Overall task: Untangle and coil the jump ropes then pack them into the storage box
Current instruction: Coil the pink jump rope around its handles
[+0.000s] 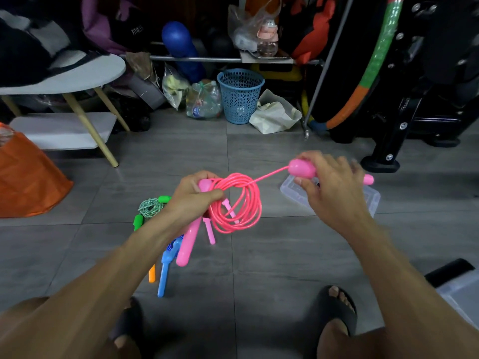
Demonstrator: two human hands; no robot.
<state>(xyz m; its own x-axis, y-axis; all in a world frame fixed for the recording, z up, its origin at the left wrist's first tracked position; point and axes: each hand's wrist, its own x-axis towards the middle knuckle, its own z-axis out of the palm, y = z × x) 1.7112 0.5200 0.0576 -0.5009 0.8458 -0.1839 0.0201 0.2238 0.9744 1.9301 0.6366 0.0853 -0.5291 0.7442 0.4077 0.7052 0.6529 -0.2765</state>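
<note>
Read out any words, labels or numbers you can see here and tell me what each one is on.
"FITNESS", partly legible, on the dark bag behind the round table.
Blue label on a bottle in the bag of plastic bottles: too small to read.
Nothing printed shows on the pink jump rope or clear box lid.

A blue mesh basket point(240, 95) is seen on the grey tiled floor point(181, 156) (near a cream cloth bag point(274, 114)); an orange bag point(28, 177) is placed at the left, beside a white bench point(77, 73).

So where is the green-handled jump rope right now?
In the head view, the green-handled jump rope lies coiled on the floor, left of centre, just beyond the left forearm, between the orange bag and the pink rope.
</note>
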